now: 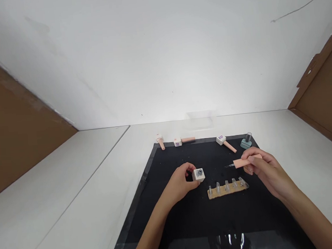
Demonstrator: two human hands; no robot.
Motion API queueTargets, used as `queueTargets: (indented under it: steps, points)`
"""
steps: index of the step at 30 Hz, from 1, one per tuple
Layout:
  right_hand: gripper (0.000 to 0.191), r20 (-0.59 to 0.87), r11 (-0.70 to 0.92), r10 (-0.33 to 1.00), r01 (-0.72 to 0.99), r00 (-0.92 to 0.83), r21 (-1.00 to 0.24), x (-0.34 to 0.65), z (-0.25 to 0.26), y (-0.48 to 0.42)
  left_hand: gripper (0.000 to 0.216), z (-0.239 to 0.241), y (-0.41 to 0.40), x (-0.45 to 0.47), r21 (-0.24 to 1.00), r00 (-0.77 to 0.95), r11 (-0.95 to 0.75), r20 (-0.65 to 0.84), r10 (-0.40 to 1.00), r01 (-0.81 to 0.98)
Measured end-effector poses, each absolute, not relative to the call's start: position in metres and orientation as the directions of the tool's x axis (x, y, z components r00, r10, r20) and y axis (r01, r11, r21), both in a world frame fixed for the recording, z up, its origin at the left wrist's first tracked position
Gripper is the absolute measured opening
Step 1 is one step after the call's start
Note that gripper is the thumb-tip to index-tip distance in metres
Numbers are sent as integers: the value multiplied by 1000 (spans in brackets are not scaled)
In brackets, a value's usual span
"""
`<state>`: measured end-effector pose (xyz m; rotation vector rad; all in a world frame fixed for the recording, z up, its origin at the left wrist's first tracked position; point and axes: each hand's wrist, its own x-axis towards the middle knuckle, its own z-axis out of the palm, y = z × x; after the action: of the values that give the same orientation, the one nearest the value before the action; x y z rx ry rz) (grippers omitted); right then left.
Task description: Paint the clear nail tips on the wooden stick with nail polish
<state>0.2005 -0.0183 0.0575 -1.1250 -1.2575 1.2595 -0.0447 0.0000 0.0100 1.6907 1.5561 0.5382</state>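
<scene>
My left hand point(182, 182) grips a white nail polish bottle point(198, 176) between thumb and fingers; its cap is off and the grey neck shows. In my right hand point(261, 166) is the pink-capped nail polish brush point(243, 162), held sideways with its thin bristle tip pointing left, apart from the bottle. Just below and between the hands lies a tan strip point(228, 190) with several clear false nails point(227, 185) standing along it. The brush tip is above this strip in the view and does not touch the nails.
Along the back of the black mat point(173, 213) lie several pink-capped white bottles, one of them a polish bottle point(221, 139) near a teal bottle with a grey cap point(246, 141). A clear tray point(201, 120) stands against the white wall. Brown cardboard panels point(17, 126) flank both sides.
</scene>
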Motion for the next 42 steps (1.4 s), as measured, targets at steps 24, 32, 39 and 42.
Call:
queueTargets:
  steps: [24,32,39,42]
  points:
    - [10,17,3,994,-131,-109,-991,206,61,-21,48,32,-23,-33,625,434,-59,-469,769,779]
    - [11,16,-1,994,-158,-107,-987,205,61,-20,30,31,-31,-12,594,428,-155,-352,833,790]
    - [14,-136,-111,984,-196,118,-974,202,60,-15,11,26,-31,-3,803,396,-119,-153,905,584]
    - [16,-186,-124,953,-253,241,-960,201,48,-9,11,30,-31,-3,914,348,-97,-51,936,394]
